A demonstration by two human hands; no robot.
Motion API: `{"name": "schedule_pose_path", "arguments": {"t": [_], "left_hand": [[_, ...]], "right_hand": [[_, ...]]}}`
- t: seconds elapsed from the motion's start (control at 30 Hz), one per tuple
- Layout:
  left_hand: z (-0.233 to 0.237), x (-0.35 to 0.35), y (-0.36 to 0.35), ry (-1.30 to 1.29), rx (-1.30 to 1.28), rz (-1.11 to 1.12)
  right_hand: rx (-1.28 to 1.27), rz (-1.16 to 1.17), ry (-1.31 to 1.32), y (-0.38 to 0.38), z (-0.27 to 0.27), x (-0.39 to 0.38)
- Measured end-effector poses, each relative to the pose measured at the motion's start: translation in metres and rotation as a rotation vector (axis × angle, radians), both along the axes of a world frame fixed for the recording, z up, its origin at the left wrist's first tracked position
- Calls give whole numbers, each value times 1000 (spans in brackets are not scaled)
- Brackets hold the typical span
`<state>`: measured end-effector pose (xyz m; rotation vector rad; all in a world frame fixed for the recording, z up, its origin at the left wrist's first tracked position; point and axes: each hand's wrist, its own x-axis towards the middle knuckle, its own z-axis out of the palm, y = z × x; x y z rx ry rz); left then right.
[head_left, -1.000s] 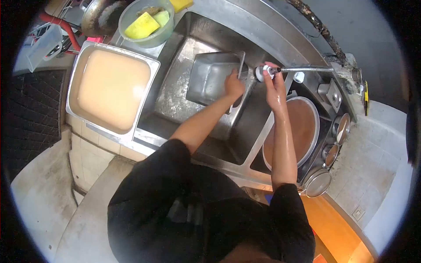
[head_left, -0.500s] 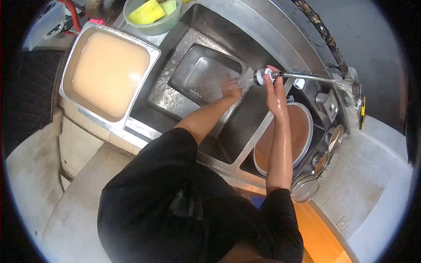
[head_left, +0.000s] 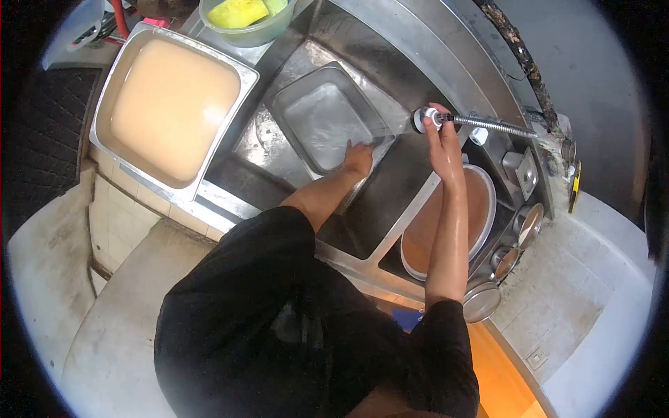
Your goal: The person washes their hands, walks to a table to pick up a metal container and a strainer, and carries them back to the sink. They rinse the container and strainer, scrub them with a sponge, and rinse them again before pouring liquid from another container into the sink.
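Observation:
A rectangular metal pan (head_left: 324, 118) lies in the sink basin (head_left: 369, 202), its inside wet. My left hand (head_left: 359, 158) is at the pan's near right rim, its fingers closed on that edge. To the right, my right hand (head_left: 444, 143) holds the white head of a spray hose (head_left: 426, 119), its fingers wrapped round it. The flexible metal hose (head_left: 491, 125) runs off to the right. A faint spray of water crosses from the head toward the pan.
A deep metal container (head_left: 174, 111) of cloudy tan liquid stands left of the basin. Behind it, a plastic bowl (head_left: 259, 33) holds yellow sponges (head_left: 238, 12). On the right are a round tub (head_left: 453, 216) of brownish liquid and several small metal dishes (head_left: 482, 302).
The pan has turned and tilted in the basin. My left hand has moved from inside the pan to its rim. My right hand still holds the spray head, now angled slightly differently.

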<state>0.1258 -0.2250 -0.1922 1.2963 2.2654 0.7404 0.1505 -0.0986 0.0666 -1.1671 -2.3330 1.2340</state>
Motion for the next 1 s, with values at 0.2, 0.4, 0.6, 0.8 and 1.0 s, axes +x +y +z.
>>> {"name": "schedule_pose_path", "arguments": {"t": [0.2,0.4,0.6,0.8,1.0], "left_hand": [[4,-14,10,-103,-161,-59],[150,-113,-9,-177,-21,166],[206,-160,-49,-252,34,176],[191,-155,-74,-129,131,352],[179,-168,-94,-329,283,423]], "right_hand": [[-106,48,49,11,-13,11],[-300,-57,185,-3,0,0],[-52,-281,321,-12,-21,-13],[-175,-245,249,-8,-14,-1],[-87,-275,351,-6,-33,2]]}}
